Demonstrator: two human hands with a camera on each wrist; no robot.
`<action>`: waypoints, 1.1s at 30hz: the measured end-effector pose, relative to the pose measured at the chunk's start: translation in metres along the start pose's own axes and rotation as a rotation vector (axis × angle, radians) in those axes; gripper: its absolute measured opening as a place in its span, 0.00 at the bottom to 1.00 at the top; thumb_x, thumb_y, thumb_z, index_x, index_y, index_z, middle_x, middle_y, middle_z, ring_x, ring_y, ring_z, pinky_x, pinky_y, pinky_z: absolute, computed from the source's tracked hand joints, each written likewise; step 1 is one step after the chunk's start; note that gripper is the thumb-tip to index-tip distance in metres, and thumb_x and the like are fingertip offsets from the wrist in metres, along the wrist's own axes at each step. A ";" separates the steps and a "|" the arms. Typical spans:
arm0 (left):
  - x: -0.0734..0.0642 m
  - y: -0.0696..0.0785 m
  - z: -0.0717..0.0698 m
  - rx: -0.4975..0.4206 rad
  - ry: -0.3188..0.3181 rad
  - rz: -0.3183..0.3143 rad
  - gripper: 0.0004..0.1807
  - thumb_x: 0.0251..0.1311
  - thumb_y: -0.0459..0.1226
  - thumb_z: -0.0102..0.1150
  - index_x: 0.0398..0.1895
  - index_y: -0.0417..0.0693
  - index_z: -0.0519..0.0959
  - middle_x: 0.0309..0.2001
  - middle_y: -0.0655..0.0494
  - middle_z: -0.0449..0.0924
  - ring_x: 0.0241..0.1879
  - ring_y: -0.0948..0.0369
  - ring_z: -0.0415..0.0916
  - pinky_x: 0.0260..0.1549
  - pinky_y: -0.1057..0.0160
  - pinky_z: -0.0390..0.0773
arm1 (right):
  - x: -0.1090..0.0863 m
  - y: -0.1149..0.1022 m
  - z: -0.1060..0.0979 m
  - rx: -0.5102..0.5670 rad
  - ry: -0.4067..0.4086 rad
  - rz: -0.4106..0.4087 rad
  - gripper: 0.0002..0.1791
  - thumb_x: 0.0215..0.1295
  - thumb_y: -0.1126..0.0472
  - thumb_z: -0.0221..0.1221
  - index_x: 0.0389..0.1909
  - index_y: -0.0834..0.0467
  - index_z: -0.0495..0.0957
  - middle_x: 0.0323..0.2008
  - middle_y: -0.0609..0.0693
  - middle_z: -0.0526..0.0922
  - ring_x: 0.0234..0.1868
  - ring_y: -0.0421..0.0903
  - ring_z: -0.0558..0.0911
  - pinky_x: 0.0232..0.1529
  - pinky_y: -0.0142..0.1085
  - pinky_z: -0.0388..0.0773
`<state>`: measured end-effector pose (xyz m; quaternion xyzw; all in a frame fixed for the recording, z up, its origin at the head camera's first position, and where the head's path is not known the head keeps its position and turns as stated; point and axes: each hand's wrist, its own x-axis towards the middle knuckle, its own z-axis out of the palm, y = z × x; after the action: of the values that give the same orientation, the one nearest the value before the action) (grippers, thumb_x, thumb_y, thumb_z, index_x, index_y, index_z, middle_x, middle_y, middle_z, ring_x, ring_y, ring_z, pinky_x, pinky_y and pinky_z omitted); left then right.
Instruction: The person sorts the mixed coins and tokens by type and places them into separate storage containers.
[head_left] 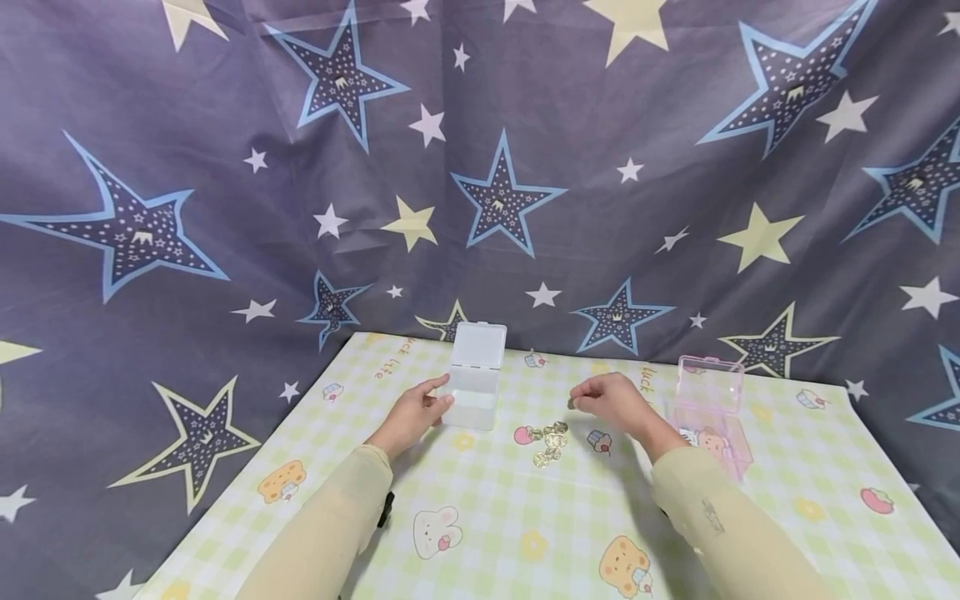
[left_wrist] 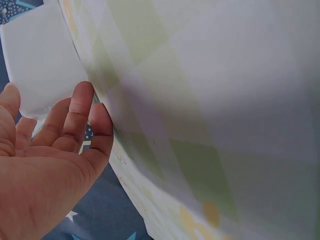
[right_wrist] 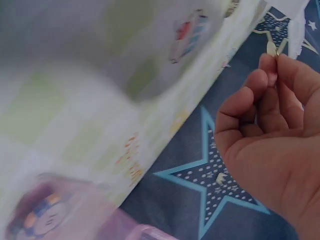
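The right hand (head_left: 613, 403) pinches a coin (right_wrist: 271, 48) above the table (head_left: 525, 504) toward its far edge, the left hand (head_left: 411, 414) rests loosely against the white box (head_left: 474, 414), and the coin, likely light, stiff and slippery, suits a rim hold

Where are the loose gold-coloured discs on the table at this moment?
In the head view, the gold-coloured discs lie right of the white box, below and left of the right hand.

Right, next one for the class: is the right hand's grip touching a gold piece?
Touching. The right wrist view shows it: the right hand's grip pinches a gold piece between thumb and finger.
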<state>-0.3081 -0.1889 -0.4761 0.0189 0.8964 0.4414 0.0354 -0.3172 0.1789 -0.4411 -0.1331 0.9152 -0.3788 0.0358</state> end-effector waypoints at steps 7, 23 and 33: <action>0.000 -0.006 -0.004 0.002 -0.009 0.005 0.32 0.81 0.49 0.57 0.84 0.60 0.65 0.48 0.48 0.90 0.40 0.54 0.84 0.33 0.61 0.74 | 0.018 -0.027 0.014 0.121 0.089 0.000 0.13 0.77 0.59 0.63 0.53 0.60 0.89 0.49 0.55 0.92 0.53 0.52 0.89 0.60 0.49 0.84; -0.001 -0.001 0.000 -0.028 -0.030 -0.020 0.32 0.80 0.50 0.58 0.84 0.63 0.65 0.53 0.49 0.90 0.43 0.55 0.85 0.39 0.60 0.77 | 0.023 -0.080 0.072 0.127 0.042 -0.028 0.08 0.75 0.60 0.66 0.48 0.56 0.91 0.42 0.49 0.92 0.40 0.41 0.84 0.51 0.41 0.84; 0.002 -0.002 -0.001 -0.005 -0.021 -0.015 0.32 0.80 0.51 0.57 0.84 0.63 0.65 0.52 0.48 0.90 0.45 0.54 0.86 0.43 0.58 0.79 | 0.025 -0.088 0.088 0.089 -0.028 0.023 0.14 0.79 0.57 0.63 0.58 0.56 0.88 0.48 0.51 0.91 0.36 0.46 0.86 0.33 0.36 0.84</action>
<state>-0.3100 -0.1906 -0.4777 0.0166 0.8950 0.4432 0.0480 -0.3077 0.0523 -0.4405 -0.1261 0.8984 -0.4166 0.0591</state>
